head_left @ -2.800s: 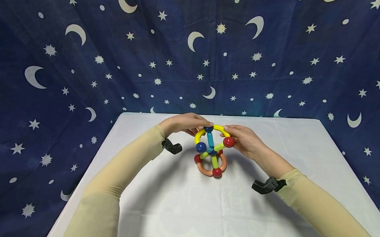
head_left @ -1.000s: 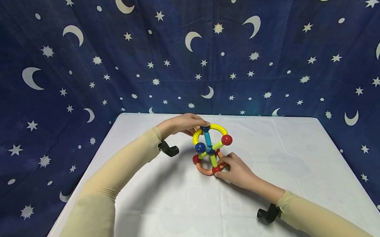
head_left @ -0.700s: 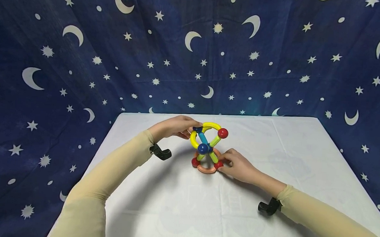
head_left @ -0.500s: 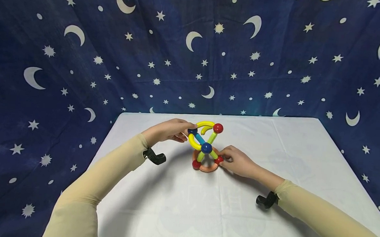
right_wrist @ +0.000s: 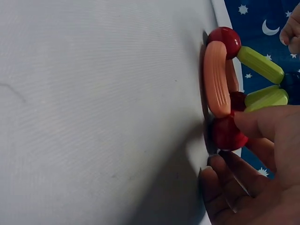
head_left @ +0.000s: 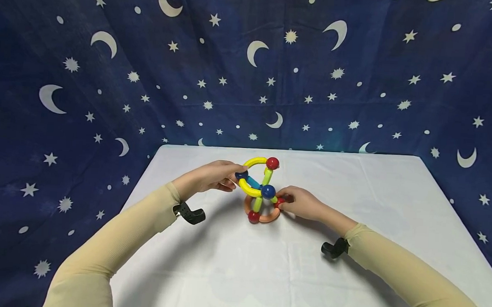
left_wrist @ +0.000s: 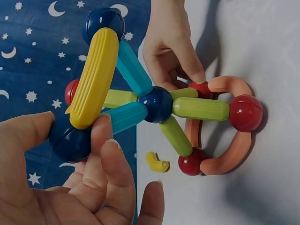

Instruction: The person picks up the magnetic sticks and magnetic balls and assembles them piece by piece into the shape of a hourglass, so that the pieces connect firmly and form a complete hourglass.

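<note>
A magnetic ball-and-rod toy (head_left: 267, 177) stands on the white-covered table. Its base is a ring of orange curved rods (left_wrist: 228, 155) joined by red balls. Green rods rise from there to a central dark blue ball (left_wrist: 156, 105), and above it yellow curved rods (left_wrist: 96, 77) form an upper arc. My left hand (head_left: 214, 176) pinches an outer dark blue ball (left_wrist: 70, 139) of that arc between thumb and fingers. Low on the right, my right hand (head_left: 303, 204) grips a red ball (right_wrist: 228, 133) of the base ring, thumb on its upper side.
A loose yellow curved rod (left_wrist: 157, 162) lies on the table (head_left: 239, 273) beside the toy, mostly hidden behind it in the head view. Dark blue cloth (head_left: 218, 54) with moons and stars hangs behind the table. Black wrist mounts (head_left: 190, 213) sit on both sleeves.
My right hand has gone from the upper yellow rods to a red base ball. The toy has turned counterclockwise seen from above, and my left hand has come left and nearer with its blue ball.
</note>
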A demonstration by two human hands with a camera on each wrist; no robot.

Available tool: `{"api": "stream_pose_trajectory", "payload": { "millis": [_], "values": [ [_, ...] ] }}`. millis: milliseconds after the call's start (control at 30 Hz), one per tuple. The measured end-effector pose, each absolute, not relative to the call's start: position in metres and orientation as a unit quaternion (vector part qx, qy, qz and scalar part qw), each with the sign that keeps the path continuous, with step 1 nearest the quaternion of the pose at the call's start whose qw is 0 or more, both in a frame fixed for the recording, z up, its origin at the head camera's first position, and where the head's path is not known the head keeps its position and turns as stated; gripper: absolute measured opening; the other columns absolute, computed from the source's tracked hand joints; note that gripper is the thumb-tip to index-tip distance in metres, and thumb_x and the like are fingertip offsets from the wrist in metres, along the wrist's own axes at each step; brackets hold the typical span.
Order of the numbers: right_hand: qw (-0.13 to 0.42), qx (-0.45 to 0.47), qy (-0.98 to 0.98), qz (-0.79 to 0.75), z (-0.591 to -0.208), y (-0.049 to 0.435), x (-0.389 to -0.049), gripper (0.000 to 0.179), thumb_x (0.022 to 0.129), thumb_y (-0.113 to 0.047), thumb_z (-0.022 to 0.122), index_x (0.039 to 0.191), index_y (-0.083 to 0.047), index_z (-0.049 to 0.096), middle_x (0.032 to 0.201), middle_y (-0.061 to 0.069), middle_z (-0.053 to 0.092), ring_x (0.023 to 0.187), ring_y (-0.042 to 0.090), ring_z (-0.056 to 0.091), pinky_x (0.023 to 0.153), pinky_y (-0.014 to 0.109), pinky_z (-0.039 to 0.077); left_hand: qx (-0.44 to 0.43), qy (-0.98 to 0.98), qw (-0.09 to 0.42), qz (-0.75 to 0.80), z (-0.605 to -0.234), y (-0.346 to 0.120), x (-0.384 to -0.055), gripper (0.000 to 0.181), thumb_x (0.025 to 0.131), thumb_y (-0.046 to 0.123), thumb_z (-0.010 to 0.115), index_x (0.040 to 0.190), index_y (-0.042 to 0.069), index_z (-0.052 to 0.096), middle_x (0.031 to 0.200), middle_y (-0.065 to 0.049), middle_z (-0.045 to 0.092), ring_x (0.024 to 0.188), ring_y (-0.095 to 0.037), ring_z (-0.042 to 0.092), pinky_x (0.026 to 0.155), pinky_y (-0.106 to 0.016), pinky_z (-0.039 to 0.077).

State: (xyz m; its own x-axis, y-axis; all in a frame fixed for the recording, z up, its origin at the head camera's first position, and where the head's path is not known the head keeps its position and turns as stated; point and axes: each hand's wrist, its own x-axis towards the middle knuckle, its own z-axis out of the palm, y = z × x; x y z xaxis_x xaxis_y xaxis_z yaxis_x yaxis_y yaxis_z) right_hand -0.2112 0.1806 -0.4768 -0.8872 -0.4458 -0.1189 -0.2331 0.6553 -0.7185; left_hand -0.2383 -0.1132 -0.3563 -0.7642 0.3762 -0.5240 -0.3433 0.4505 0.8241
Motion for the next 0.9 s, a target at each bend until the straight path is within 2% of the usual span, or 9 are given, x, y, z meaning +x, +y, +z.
{"api": "stream_pose_trajectory", "payload": {
  "millis": [133,300,467,567,767,900],
  "values": [
    [0.163,-0.207,0.89,-0.373,-0.475,0.181,-0.214,0.034,0.092,-0.024,0.075,0.124,-0.014,0.071,0.113,-0.003,0.067,0.097,0.019,0.058,0.09,0.04,0.051,0.007,0.781,0.336,0.527,-0.358,-0.117,-0.238,0.046,0.098,0.042,0.067,0.123,0.005,0.06,0.092,-0.009,0.062,0.082,-0.021,0.062,0.096,-0.042,0.053],
    [0.18,-0.213,0.877,-0.391,-0.468,0.186,-0.227,0.029,0.097,-0.026,0.069,0.123,-0.014,0.073,0.115,-0.002,0.071,0.1,0.019,0.062,0.09,0.039,0.052,0.007,0.78,0.33,0.532,-0.359,-0.119,-0.237,0.048,0.098,0.044,0.067,0.124,0.004,0.06,0.09,-0.008,0.062,0.079,-0.019,0.061,0.094,-0.04,0.054],
    [0.109,-0.177,0.895,-0.395,-0.465,0.189,-0.254,0.026,0.101,-0.021,0.062,0.121,-0.008,0.074,0.114,0.005,0.072,0.096,0.024,0.063,0.086,0.042,0.052,0.008,0.779,0.325,0.537,-0.359,-0.118,-0.236,0.048,0.098,0.043,0.067,0.125,0.004,0.06,0.091,-0.009,0.062,0.077,-0.018,0.061,0.095,-0.042,0.054],
    [0.063,-0.159,0.912,-0.372,-0.466,0.186,-0.268,0.027,0.102,-0.02,0.06,0.122,-0.007,0.073,0.116,0.008,0.071,0.101,0.026,0.062,0.091,0.045,0.049,0.004,0.779,0.322,0.539,-0.36,-0.117,-0.235,0.049,0.098,0.043,0.067,0.125,0.004,0.06,0.093,-0.011,0.062,0.077,-0.019,0.062,0.1,-0.047,0.051],
    [-0.014,-0.146,0.936,-0.319,-0.474,0.174,-0.29,0.031,0.101,-0.02,0.059,0.128,-0.008,0.069,0.127,0.011,0.067,0.116,0.032,0.057,0.099,0.05,0.046,-0.001,0.783,0.317,0.535,-0.361,-0.116,-0.235,0.05,0.098,0.045,0.067,0.125,0.004,0.06,0.092,-0.012,0.062,0.077,-0.019,0.062,0.096,-0.043,0.054],
    [-0.028,-0.144,0.943,-0.299,-0.478,0.164,-0.301,0.034,0.101,-0.018,0.056,0.131,-0.008,0.067,0.134,0.013,0.063,0.125,0.034,0.052,0.107,0.051,0.041,-0.002,0.784,0.314,0.535,-0.362,-0.117,-0.235,0.05,0.098,0.045,0.067,0.126,0.005,0.06,0.094,-0.012,0.062,0.078,-0.02,0.062,0.094,-0.042,0.055]
  ]
}}
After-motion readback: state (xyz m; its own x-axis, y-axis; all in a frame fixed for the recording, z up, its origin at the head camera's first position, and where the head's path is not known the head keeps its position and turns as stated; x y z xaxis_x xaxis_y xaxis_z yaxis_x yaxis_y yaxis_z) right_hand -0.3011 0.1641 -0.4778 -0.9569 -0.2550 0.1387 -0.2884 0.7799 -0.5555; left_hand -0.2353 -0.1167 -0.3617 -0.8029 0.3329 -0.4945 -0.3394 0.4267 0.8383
